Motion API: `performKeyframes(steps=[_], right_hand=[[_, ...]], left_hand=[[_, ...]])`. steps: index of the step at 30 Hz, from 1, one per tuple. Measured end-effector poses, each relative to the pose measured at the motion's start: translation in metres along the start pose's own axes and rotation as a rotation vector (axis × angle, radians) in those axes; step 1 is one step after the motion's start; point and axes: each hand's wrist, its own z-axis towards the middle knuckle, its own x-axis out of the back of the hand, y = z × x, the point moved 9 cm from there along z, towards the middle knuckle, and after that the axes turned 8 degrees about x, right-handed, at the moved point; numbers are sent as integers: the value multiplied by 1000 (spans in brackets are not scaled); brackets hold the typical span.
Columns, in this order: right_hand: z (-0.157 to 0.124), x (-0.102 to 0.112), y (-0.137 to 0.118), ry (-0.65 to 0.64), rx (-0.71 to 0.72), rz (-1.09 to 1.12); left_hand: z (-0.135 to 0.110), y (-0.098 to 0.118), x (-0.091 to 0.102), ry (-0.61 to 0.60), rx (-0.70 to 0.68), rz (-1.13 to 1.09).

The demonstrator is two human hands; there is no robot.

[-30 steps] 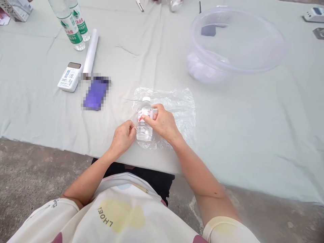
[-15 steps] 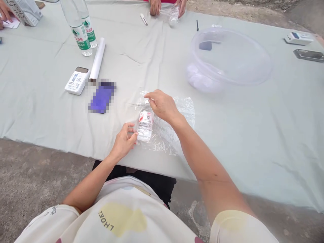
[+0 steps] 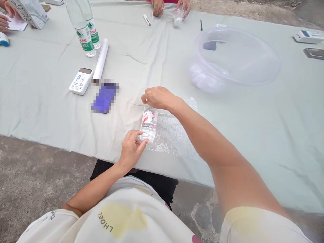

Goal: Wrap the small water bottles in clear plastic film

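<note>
A small clear water bottle (image 3: 149, 118) with a red-and-white label lies on a crinkled sheet of clear plastic film (image 3: 174, 136). Its cap end, pointing away from me, is hidden beneath my right hand (image 3: 158, 98). That hand is closed, its thumb and fingers pinching the film's edge by the cap. At the near end, my left hand (image 3: 132, 148) has thumb and fingers around the bottle's base, with film there too.
Left of the bottle are a pixelated purple object (image 3: 105, 98), a white handheld device (image 3: 81, 81), a white roll (image 3: 101, 60) and two large water bottles (image 3: 86, 39). A clear plastic roll (image 3: 235, 55) lies right. A co-worker's hands (image 3: 183, 6) hold another bottle opposite.
My right hand has moved from the cap area into a pinch on the film, turning over the bottle top. My left hand has shifted right and closed around the bottle's base.
</note>
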Motion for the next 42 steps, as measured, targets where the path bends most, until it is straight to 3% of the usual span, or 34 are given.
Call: performKeyframes(steps=[5,11,16,23,26,29,31,35,37,42], right_hand=[[-41,-1,20,176,28,164],[-96,-18,46,399,-8,396],[-126,-45,51,451,-128,372],[-147,-68,54,541,-136,354],[-160,-67,68,541,-247,379],[-185,-46,78,701,-451,444],[-192,-33,67,777,-473,533],[-170,-31,28,586,-313,637],[-162,-39,27,528,-378,623],[-163,-55,57,560,-647,682]], left_hand=[[-11,23,-13,87,-269,227],[-22,43,-55,57,-470,434],[-35,67,-88,33,-699,628],[-51,92,-115,-22,-849,740],[-54,97,-129,-55,-862,795],[-53,99,-146,-160,-823,848],[-54,101,-157,-250,-809,870],[-58,104,-171,-358,-793,892],[-58,104,-175,-374,-779,901],[-60,102,-184,-425,-777,906]])
